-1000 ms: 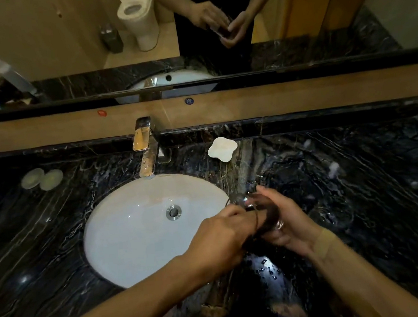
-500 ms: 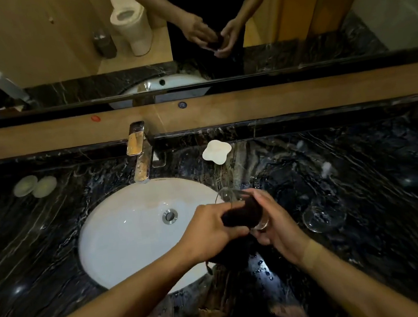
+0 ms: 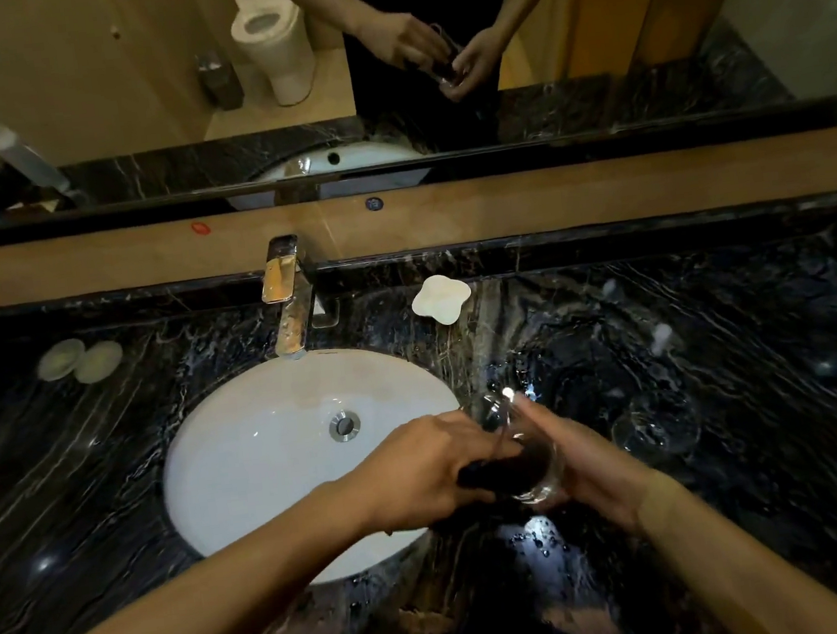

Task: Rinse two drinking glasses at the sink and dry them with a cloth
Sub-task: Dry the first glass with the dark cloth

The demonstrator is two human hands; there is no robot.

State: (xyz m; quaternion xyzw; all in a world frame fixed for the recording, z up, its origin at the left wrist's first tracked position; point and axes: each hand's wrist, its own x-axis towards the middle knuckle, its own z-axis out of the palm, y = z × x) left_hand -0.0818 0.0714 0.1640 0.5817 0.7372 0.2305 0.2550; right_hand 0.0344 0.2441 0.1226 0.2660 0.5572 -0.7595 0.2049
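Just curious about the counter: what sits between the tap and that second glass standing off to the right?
In the head view, a white flower-shaped dish lies on the black marble counter between the tap and the standing glass.

This is a bathroom, dimly lit and finished like a hotel or apartment washroom. A white oval basin is sunk under a black marble counter veined in white, and a square chrome tap stands at the basin's rear edge. Behind the counter's back edge runs a tan stone upstand, and above it a wide mirror. The mirror reflects a white toilet with a small dark bin beside it, beige walls and a wooden door. A white flower-shaped dish sits near the tap, and two pale round discs lie near the counter's left edge.
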